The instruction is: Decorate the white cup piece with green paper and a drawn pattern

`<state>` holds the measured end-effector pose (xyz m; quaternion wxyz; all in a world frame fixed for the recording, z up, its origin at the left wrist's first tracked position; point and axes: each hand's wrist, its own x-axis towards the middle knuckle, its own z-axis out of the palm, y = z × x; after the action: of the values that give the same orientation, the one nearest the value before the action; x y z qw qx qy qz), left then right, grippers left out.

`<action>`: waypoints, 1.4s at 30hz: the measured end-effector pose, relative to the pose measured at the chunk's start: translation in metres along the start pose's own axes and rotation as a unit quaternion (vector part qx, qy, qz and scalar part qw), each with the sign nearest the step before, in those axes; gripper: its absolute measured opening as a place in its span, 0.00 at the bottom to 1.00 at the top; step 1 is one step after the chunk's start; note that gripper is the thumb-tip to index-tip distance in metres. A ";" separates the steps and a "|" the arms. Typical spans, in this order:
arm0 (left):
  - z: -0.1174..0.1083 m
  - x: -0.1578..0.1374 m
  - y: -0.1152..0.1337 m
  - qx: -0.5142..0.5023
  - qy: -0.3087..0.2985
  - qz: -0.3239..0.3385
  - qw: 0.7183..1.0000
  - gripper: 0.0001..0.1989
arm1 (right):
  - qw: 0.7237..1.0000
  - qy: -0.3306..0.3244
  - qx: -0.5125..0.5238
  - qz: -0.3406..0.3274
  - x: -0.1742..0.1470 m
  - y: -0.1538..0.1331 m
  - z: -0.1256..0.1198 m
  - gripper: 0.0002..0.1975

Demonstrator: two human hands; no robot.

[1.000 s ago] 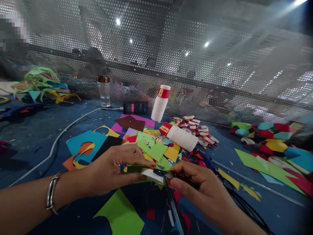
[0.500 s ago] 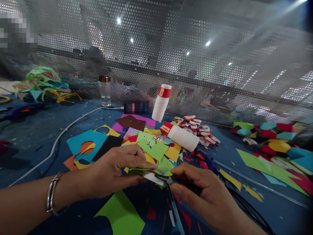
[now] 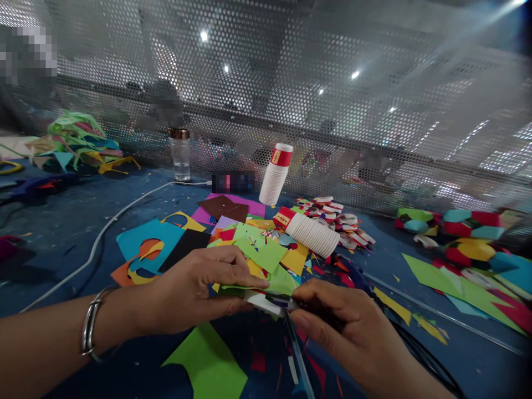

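My left hand (image 3: 216, 282) pinches a piece of green paper (image 3: 282, 281) between thumb and fingers, with a white strip (image 3: 261, 302) tucked against its underside. Close by on the right, my right hand (image 3: 341, 321) is closed around what looks like dark-handled scissors (image 3: 288, 303). Their metal end meets the paper, and my fingers hide most of them. Under the hands a clear rod (image 3: 299, 357) lies toward the near edge. A larger green paper offcut (image 3: 211, 363) rests on the blue surface below my left hand.
Coloured paper sheets (image 3: 145, 244) and scraps spread ahead. One stack of paper cups (image 3: 274, 174) stands leaning; another stack (image 3: 311, 233) lies sideways beside cut cup pieces (image 3: 347, 221). A blue glue gun (image 3: 353, 274) is near my right hand. A glass bottle (image 3: 180, 158) stands by the perforated metal screen (image 3: 236, 122).
Both hands stay almost in place. A little more of the white strip and the metal end shows under the green paper. The whole view has shifted slightly.
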<state>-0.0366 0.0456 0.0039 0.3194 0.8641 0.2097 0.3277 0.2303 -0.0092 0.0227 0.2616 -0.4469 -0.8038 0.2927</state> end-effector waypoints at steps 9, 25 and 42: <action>0.002 -0.002 -0.001 -0.009 -0.002 -0.007 1.000 0.18 | 1.000 0.001 -0.012 0.001 0.000 0.000 0.000 0.13; 0.002 0.000 0.001 -0.024 -0.012 -0.018 1.000 0.17 | 1.000 -0.011 -0.019 0.019 0.000 0.000 -0.001 0.15; 0.006 0.006 0.004 -0.089 0.049 -0.109 0.989 0.09 | 0.999 0.000 0.001 0.043 0.003 0.001 -0.002 0.17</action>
<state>-0.0276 0.0439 0.0056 0.4182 0.7870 0.2881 0.3504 0.2308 -0.0057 0.0245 0.2490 -0.4810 -0.7835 0.3045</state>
